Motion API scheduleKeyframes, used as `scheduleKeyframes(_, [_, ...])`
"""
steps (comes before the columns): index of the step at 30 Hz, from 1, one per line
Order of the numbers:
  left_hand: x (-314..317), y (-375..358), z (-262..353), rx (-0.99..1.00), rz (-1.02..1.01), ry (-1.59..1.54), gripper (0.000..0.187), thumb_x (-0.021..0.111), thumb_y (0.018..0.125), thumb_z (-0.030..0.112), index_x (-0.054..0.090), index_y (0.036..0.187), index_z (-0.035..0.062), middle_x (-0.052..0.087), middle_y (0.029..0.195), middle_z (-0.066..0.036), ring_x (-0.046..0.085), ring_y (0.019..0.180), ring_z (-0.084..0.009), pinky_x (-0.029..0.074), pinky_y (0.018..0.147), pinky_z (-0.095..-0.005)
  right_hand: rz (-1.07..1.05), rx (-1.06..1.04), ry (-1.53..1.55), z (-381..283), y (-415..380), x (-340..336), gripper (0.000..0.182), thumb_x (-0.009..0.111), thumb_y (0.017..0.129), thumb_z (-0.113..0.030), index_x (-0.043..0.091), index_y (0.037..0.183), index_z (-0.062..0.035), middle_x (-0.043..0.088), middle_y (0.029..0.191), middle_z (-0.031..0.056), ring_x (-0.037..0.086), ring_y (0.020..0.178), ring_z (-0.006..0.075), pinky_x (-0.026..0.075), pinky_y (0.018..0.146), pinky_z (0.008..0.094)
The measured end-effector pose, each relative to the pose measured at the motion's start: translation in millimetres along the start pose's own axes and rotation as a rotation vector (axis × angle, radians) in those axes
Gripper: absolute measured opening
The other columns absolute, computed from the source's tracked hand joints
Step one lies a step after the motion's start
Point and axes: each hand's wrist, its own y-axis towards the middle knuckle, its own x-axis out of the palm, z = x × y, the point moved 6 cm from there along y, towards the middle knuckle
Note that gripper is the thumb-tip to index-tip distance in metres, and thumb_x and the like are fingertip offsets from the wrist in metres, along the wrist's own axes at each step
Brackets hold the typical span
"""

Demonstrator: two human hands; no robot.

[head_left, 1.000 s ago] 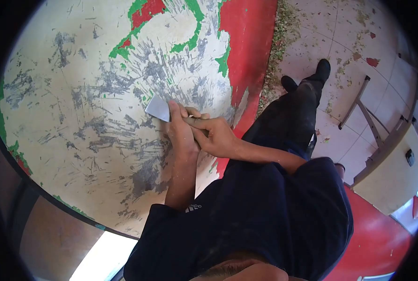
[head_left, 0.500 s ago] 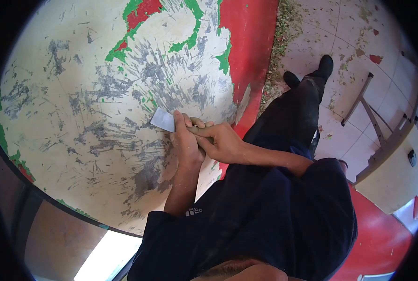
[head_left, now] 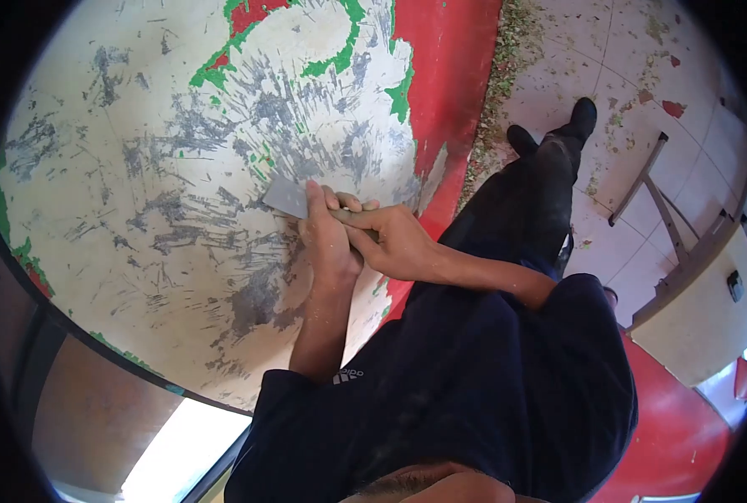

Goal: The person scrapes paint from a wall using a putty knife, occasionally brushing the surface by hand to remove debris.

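A scraper with a flat, grey metal blade [head_left: 286, 197] rests against the paint-flaked wall [head_left: 97, 226], its edge beside small green paint flecks. My left hand [head_left: 330, 243] is closed around the front of the scraper, the thumb lying at the base of the blade. Behind it, my right hand [head_left: 403, 241] is closed on the handle, its fingers meeting those of the left. Most of the handle is hidden by both hands. Grey scratched patches spread over the cream surface around the blade, with green paint remnants [head_left: 331, 63] above.
Red paint [head_left: 449, 92] covers the wall's right side. Paint chips [head_left: 503, 75] lie along its foot on the tiled floor [head_left: 616, 109]. A chair with metal legs [head_left: 660, 180] stands at the right. A dark edge [head_left: 130, 365] borders the surface at lower left.
Both hands and the scraper have moved slightly up and left along the wall. The blade has gone from bright to duller grey in the light.
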Motion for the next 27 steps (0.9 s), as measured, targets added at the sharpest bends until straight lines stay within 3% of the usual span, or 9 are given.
scheduleKeyframes(6, [16, 3, 33, 0.141, 0.041, 0.103, 0.040, 0.037, 0.098, 0.041, 0.038, 0.072, 0.0106, 0.048, 0.065, -0.006, 0.049, 0.057, -0.0191, 0.052, 0.064, -0.0401, 0.068, -0.084, -0.020, -9, 18, -1, 0.034, 0.052, 0.083, -0.011, 0.062, 0.115, -0.0091, 0.056, 0.064, 0.0215, 0.058, 0.051, 0.0323, 0.045, 0.051, 0.0363])
scheduleKeyframes(11, [-3, 7, -4, -0.012, 0.002, -0.020, 0.039, 0.039, 0.097, 0.042, 0.038, 0.070, 0.0134, 0.046, 0.063, -0.004, 0.049, 0.061, -0.0186, 0.049, 0.067, -0.0347, 0.054, -0.024, -0.036, -2, 7, -3, 0.036, 0.052, 0.083, -0.012, 0.060, 0.118, -0.0099, 0.055, 0.065, 0.0223, 0.058, 0.052, 0.0333, 0.045, 0.051, 0.0367])
scheduleKeyframes(14, [12, 8, 11, 0.091, -0.023, 0.046, 0.040, 0.039, 0.098, 0.043, 0.038, 0.070, 0.0136, 0.046, 0.063, -0.003, 0.049, 0.061, -0.0185, 0.049, 0.067, -0.0350, 0.067, -0.029, -0.037, 1, 8, 1, 0.036, 0.052, 0.082, -0.012, 0.060, 0.118, -0.0103, 0.055, 0.064, 0.0222, 0.057, 0.051, 0.0335, 0.045, 0.051, 0.0369])
scheduleKeyframes(18, [1, 9, 1, 0.024, 0.000, 0.014, 0.039, 0.039, 0.098, 0.041, 0.038, 0.070, 0.0138, 0.048, 0.065, -0.003, 0.051, 0.059, -0.0192, 0.049, 0.065, -0.0338, -0.034, 0.021, -0.065, 4, 5, 1, 0.036, 0.051, 0.083, -0.012, 0.061, 0.118, -0.0102, 0.055, 0.063, 0.0215, 0.056, 0.050, 0.0333, 0.045, 0.050, 0.0371])
scheduleKeyframes(21, [13, 15, 16, 0.085, -0.022, 0.067, 0.039, 0.039, 0.098, 0.041, 0.039, 0.070, 0.0139, 0.048, 0.065, -0.004, 0.052, 0.057, -0.0195, 0.049, 0.064, -0.0338, 0.104, -0.062, -0.068, -1, 15, -4, 0.036, 0.051, 0.083, -0.011, 0.061, 0.117, -0.0088, 0.055, 0.061, 0.0214, 0.056, 0.049, 0.0332, 0.044, 0.050, 0.0369])
scheduleKeyframes(27, [-4, 13, -3, 0.049, -0.023, 0.015, 0.038, 0.041, 0.097, 0.042, 0.038, 0.070, 0.0141, 0.049, 0.066, -0.004, 0.054, 0.058, -0.0205, 0.048, 0.060, -0.0337, 0.067, -0.082, -0.100, 5, 5, 2, 0.033, 0.051, 0.083, -0.012, 0.061, 0.114, -0.0069, 0.054, 0.060, 0.0221, 0.055, 0.049, 0.0341, 0.044, 0.051, 0.0382])
